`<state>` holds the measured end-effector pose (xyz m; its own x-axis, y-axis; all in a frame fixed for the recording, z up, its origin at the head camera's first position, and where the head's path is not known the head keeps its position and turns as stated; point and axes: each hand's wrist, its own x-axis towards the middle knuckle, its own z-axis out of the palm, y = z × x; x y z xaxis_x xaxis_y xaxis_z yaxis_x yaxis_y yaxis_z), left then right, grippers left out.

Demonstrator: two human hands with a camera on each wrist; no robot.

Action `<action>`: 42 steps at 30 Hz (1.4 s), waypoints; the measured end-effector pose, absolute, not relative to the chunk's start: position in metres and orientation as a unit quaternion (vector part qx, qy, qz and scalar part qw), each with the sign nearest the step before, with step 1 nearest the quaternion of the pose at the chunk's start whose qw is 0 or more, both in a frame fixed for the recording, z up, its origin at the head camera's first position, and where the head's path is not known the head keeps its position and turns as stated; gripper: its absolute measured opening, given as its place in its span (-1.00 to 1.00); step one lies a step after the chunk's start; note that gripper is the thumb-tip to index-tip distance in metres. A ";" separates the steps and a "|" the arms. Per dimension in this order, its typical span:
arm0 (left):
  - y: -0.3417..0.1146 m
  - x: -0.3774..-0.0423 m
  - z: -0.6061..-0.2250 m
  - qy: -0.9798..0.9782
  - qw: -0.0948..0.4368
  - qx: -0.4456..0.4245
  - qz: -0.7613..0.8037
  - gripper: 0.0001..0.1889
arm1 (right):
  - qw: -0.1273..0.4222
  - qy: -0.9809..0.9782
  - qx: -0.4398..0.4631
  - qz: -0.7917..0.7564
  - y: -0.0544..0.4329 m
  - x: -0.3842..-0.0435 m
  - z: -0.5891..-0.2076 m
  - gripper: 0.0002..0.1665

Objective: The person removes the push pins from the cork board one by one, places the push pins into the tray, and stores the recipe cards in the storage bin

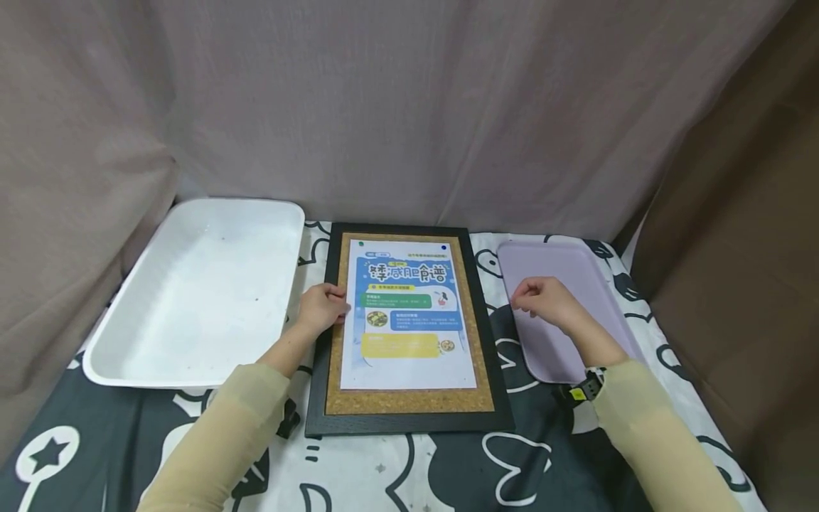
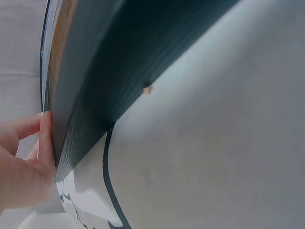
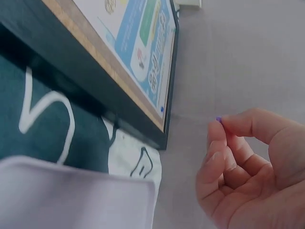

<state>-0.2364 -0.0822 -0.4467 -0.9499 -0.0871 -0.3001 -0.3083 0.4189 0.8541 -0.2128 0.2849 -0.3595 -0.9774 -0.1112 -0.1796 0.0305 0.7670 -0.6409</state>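
Note:
A printed poster (image 1: 409, 370) lies on a cork board (image 1: 409, 404) with a black frame (image 1: 409, 424). Small pushpins mark its upper corners, a green one (image 1: 361, 243) on the left and a blue one (image 1: 444, 247) on the right. My left hand (image 1: 322, 307) reaches over the frame's left side, fingertips resting at the poster's left edge. In the left wrist view its straight fingers (image 2: 45, 138) run along the frame's side. My right hand (image 1: 544, 302), above the purple tray, pinches a tiny purple pushpin (image 3: 218, 119) between thumb and index fingertip.
A large white tray (image 1: 192, 284) stands left of the board. On the right lies a pale purple tray (image 1: 563, 263), partly covered by the right hand and forearm. Beneath everything is a patterned black-and-white cloth (image 1: 377, 469); grey curtains (image 1: 384, 107) hang behind.

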 end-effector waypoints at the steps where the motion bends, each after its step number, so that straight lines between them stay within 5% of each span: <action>1: -0.082 -0.236 -0.447 0.836 0.105 -0.118 0.525 -0.72 | 0.101 0.935 -0.019 -0.339 0.287 -0.214 -0.358 -0.85; 31: -0.083 -0.238 -0.447 0.842 0.099 -0.112 0.519 -0.70 | 0.064 0.940 0.109 -0.318 0.342 -0.258 -0.369 -0.63; 42: -0.083 -0.239 -0.449 0.843 0.100 -0.107 0.517 -0.70 | 0.062 0.927 0.131 -0.345 0.355 -0.276 -0.388 -0.82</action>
<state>-0.2393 -0.0831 -0.4488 -0.9572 -0.0760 -0.2794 -0.2835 0.4422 0.8509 -0.2756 0.3554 -0.3881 -0.9583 0.1996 -0.2046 0.2848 0.7277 -0.6239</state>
